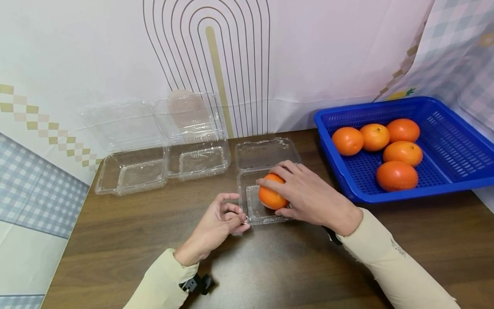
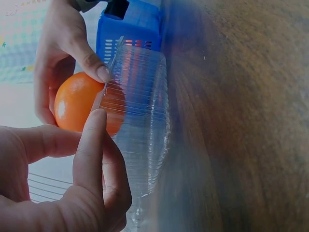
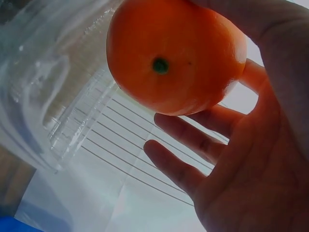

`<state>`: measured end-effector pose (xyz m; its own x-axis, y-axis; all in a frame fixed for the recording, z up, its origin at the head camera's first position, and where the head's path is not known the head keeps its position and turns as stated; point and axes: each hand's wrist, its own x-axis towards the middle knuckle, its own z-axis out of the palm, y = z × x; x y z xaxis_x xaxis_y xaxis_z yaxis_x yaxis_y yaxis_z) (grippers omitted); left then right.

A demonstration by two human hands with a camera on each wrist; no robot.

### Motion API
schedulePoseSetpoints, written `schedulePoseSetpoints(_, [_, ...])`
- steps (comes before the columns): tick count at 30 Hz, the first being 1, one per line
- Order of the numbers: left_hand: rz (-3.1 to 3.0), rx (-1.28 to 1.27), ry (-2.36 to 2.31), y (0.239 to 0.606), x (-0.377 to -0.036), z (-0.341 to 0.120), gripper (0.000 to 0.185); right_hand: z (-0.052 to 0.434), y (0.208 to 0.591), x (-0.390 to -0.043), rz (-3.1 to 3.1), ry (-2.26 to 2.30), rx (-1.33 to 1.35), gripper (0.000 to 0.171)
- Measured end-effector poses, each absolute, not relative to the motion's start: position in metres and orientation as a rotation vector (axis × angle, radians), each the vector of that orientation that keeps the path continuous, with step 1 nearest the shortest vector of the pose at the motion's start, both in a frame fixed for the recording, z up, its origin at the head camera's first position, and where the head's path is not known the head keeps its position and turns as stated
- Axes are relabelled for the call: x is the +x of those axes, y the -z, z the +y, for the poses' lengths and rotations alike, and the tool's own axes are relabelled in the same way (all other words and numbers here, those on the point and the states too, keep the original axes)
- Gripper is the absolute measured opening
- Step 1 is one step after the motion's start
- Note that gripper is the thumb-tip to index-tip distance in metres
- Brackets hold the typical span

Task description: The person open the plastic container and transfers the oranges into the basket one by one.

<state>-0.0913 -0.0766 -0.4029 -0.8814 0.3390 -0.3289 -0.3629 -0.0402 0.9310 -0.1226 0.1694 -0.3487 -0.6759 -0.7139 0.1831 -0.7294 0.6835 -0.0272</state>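
Two hands at an open clear clamshell box, one holding an orange inside it.

Nearest, the left hand [image 1: 220,221] reaches in from the lower left with its wrist bent, thumb and fingers curled together and pinching the near-left corner of the clamshell box [image 1: 254,210] on the brown table [image 1: 115,240]. Just beyond, the right hand [image 1: 308,195] comes in from the right, palm down, fingers and thumb wrapped over the orange [image 1: 270,198], which sits in the box's tray; the hinged lid [image 1: 266,152] lies open behind it. Farther back on the left stand two more open clear boxes [image 1: 154,165], and at the far right a blue basket [image 1: 455,141] holds five oranges [image 1: 397,175].
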Motion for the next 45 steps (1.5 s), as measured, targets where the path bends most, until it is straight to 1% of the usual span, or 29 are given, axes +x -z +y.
schedulePoseSetpoints(45, [1.77, -0.025, -1.974, 0.403, -0.091, -0.077, 0.058, 0.179, 0.331, -0.117, -2.698, -0.154, 1.142, 0.076])
